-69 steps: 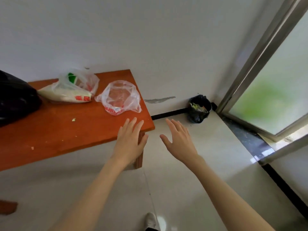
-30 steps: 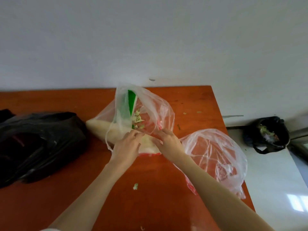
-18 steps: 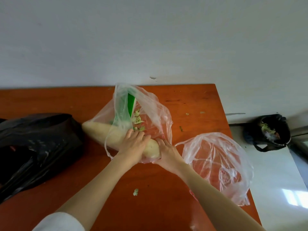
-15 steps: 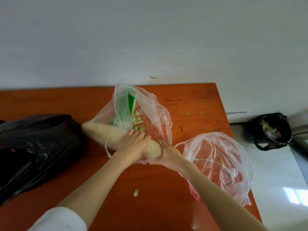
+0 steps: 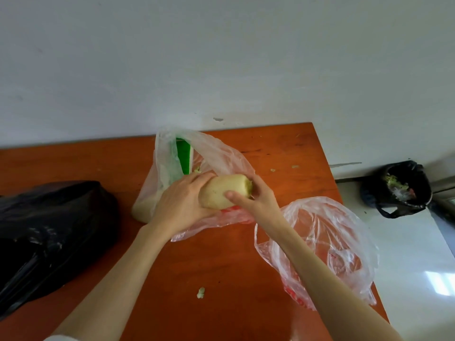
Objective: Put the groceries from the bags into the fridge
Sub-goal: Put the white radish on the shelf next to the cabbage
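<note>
A long pale radish (image 5: pixel 222 191) lies across the orange table (image 5: pixel 221 267), its thick cut end sticking out of a clear plastic bag (image 5: pixel 216 156) with a green patch. Its thin end is still inside the bag at the left. My left hand (image 5: pixel 181 205) wraps around the radish at the bag's mouth. My right hand (image 5: pixel 256 200) grips the thick end from the right, thumb on top. A second clear bag (image 5: pixel 332 242) lies crumpled near the table's right edge, under my right forearm.
A large black plastic bag (image 5: pixel 49 237) fills the table's left side. Small vegetable scraps (image 5: pixel 201 292) lie on the wood. A white wall runs behind the table. On the tiled floor at the right stands a black bin bag (image 5: pixel 398 190) holding waste.
Both hands came from the table's corner to the bag and took hold of the radish. Its thick end has slid out of the bag toward the right.
</note>
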`<state>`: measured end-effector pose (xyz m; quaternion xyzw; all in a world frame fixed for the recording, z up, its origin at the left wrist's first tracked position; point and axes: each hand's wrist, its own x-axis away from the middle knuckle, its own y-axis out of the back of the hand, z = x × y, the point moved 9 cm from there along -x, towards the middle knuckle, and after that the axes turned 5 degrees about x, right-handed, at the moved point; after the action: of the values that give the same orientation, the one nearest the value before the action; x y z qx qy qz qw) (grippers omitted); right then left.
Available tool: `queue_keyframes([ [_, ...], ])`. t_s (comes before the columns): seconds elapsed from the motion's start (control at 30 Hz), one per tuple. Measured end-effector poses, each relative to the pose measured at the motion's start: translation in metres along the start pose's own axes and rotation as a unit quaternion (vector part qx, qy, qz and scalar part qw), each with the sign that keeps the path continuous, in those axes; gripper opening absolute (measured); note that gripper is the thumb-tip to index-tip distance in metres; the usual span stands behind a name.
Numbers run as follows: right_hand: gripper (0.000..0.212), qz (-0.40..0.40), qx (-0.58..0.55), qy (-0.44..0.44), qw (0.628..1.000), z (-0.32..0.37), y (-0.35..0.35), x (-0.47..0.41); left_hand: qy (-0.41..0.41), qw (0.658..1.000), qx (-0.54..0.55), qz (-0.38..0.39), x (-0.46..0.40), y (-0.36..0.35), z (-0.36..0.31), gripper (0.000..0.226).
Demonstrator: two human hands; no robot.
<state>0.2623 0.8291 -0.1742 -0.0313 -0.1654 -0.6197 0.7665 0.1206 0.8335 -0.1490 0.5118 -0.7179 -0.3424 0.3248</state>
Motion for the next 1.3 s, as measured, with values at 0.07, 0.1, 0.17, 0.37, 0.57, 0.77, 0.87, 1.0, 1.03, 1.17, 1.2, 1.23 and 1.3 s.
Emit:
queue_keyframes([
  [0.07,0.051,-0.018,-0.027,0.036,0.999,0.026,0.004,-0.001,0.02,0.998,0.051,-0.031,-0.002,0.019,-0.008,0.089],
  [0.1,0.05,-0.018,-0.035,0.054,0.998,0.039,0.005,-0.002,0.033,0.995,0.081,-0.044,-0.003,0.027,-0.01,0.091],
  [0.17,0.047,-0.005,-0.04,0.085,0.996,0.062,0.005,-0.004,0.053,0.985,0.146,-0.073,-0.003,0.043,-0.014,0.096],
  [0.37,0.042,0.029,-0.018,0.129,0.991,0.083,-0.004,-0.004,0.052,0.941,0.305,-0.136,0.001,0.08,-0.017,0.083],
  [0.57,0.061,0.072,0.041,0.137,0.987,0.086,-0.023,-0.002,0.039,0.87,0.458,-0.18,0.002,0.121,-0.025,0.069],
  [0.77,0.066,0.058,0.09,0.123,0.987,0.103,-0.013,-0.013,0.003,0.85,0.491,-0.193,-0.011,0.145,-0.049,0.053],
  [0.87,0.071,0.029,0.061,0.129,0.989,0.12,-0.002,-0.016,-0.022,0.846,0.492,-0.204,-0.022,0.16,-0.067,0.038],
  [1.0,0.063,-0.031,0.047,0.171,0.984,0.158,0.026,-0.008,-0.083,0.848,0.483,-0.201,-0.037,0.188,-0.115,0.034],
  [1.03,0.061,-0.046,0.044,0.179,0.982,0.167,0.035,-0.004,-0.103,0.847,0.484,-0.192,-0.039,0.193,-0.13,0.035],
  [1.17,0.065,-0.139,0.067,0.214,0.965,0.187,0.092,0.043,-0.171,0.835,0.501,-0.15,-0.032,0.192,-0.196,0.05],
  [1.2,0.067,-0.159,0.078,0.217,0.96,0.187,0.105,0.059,-0.18,0.831,0.509,-0.131,-0.028,0.186,-0.211,0.052],
  [1.23,0.068,-0.178,0.09,0.215,0.956,0.184,0.119,0.076,-0.185,0.828,0.517,-0.11,-0.024,0.179,-0.227,0.052],
  [1.3,0.066,-0.212,0.1,0.201,0.951,0.172,0.145,0.115,-0.191,0.821,0.533,-0.068,-0.013,0.157,-0.257,0.05],
])
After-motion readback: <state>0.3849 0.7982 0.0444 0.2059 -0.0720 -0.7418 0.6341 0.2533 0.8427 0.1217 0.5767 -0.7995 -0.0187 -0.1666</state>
